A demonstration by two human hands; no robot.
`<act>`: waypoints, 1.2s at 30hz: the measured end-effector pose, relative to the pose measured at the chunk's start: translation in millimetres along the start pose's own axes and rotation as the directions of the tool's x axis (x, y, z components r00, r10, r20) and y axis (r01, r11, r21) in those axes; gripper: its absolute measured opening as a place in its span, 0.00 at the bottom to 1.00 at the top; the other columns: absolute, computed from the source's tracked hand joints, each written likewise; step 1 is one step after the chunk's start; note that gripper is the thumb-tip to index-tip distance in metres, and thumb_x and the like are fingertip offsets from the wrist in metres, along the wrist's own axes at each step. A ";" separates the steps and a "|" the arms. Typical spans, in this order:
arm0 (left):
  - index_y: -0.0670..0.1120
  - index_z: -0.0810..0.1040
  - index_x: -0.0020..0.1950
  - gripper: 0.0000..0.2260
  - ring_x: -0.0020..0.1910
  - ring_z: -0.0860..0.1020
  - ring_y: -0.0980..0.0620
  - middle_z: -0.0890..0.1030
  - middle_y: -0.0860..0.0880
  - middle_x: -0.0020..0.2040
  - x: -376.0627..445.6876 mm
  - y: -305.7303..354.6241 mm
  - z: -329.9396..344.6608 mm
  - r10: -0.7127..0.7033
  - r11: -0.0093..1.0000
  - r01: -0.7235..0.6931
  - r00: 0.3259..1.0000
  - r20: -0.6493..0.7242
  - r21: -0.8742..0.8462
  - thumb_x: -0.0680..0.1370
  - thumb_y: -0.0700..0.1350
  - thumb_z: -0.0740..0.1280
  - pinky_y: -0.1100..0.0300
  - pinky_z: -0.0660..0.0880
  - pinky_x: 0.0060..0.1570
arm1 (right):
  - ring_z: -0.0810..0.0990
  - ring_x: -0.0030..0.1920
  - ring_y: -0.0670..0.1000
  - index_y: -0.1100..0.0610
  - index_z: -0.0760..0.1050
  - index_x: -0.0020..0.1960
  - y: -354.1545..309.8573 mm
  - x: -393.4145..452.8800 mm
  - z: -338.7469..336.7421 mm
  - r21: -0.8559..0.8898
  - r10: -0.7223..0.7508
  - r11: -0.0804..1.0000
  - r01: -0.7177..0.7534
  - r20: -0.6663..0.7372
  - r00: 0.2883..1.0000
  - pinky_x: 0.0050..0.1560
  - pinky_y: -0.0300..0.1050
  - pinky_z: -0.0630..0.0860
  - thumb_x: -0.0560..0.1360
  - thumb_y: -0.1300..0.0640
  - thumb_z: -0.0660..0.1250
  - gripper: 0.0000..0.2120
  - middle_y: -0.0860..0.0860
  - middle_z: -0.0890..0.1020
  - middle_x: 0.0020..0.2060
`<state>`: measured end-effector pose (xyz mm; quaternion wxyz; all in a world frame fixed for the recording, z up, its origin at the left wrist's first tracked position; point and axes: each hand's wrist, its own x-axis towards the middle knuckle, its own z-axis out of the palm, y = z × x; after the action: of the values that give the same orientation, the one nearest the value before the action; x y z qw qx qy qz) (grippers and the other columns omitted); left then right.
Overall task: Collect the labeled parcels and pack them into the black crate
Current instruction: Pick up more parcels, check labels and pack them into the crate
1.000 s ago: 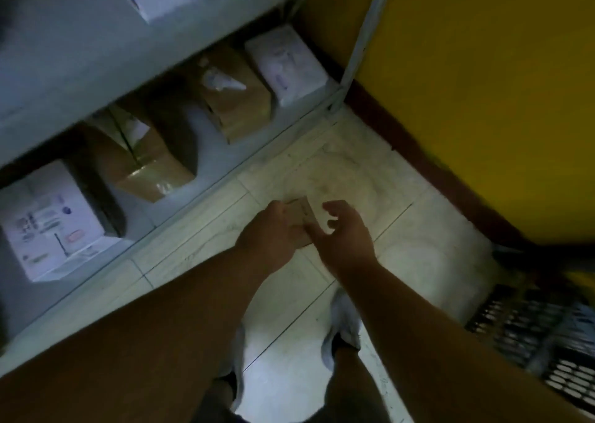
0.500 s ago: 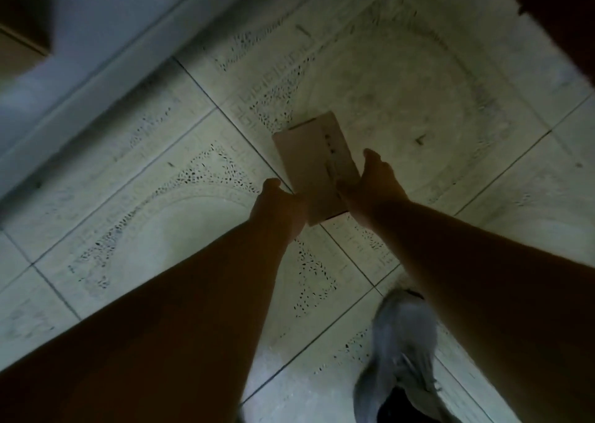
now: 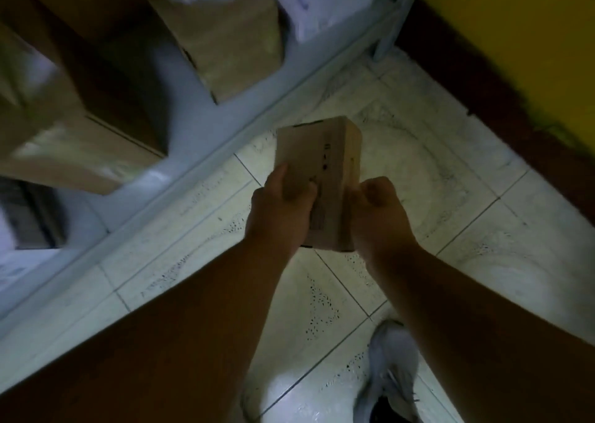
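A small brown cardboard parcel [image 3: 322, 161] with dark print and a label on its top face hangs above the tiled floor at mid-frame. My left hand [image 3: 280, 210] grips its near left edge, thumb on top. My right hand [image 3: 376, 210] grips the near right edge with curled fingers. The black crate is not in view.
A grey metal shelf [image 3: 199, 165] runs along the left with brown cardboard boxes [image 3: 225, 36] and a white parcel [image 3: 322, 0] on its lowest board. A yellow wall [image 3: 531, 36] with a dark skirting closes the right. My shoe [image 3: 392, 371] stands on the pale tiles below.
The view swung back up, so the shelf and the yellow wall show again. Both hands still hold the small parcel, now lifted nearer to the camera.
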<state>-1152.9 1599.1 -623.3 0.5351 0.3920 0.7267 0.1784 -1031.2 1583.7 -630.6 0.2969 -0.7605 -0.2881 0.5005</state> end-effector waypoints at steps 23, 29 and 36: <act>0.45 0.77 0.66 0.22 0.56 0.80 0.42 0.82 0.40 0.59 -481.7 453.0 -234.7 0.586 0.620 -0.288 0.788 0.187 -0.730 0.73 0.48 0.66 0.44 0.75 0.59 | 0.86 0.50 0.54 0.49 0.75 0.60 -506.4 -400.3 -264.7 0.507 -0.598 0.688 0.519 -0.008 0.801 0.51 0.61 0.82 0.68 0.33 0.70 0.28 0.51 0.86 0.50; 0.52 0.78 0.64 0.13 0.53 0.84 0.45 0.85 0.45 0.55 -508.9 437.6 -300.9 0.621 0.633 -0.556 0.780 -0.074 -0.539 0.82 0.48 0.60 0.45 0.79 0.49 | 0.86 0.39 0.43 0.45 0.75 0.54 -523.9 -448.2 -252.6 0.087 -0.734 0.668 0.739 -0.086 0.674 0.37 0.45 0.84 0.72 0.48 0.75 0.13 0.45 0.86 0.44; 0.57 0.68 0.72 0.30 0.54 0.83 0.45 0.83 0.49 0.60 -554.5 413.0 -357.3 0.704 0.624 -0.675 0.704 -0.092 -0.393 0.71 0.55 0.69 0.41 0.78 0.56 | 0.86 0.44 0.45 0.38 0.62 0.71 -528.3 -518.0 -199.2 0.292 -0.824 0.545 0.786 0.009 0.567 0.37 0.41 0.83 0.74 0.50 0.73 0.31 0.40 0.81 0.51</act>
<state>-1257.8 1494.4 140.7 0.5191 0.5287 0.4492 0.4992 -1092.5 1517.8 130.4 0.5669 -0.4591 -0.5590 0.3942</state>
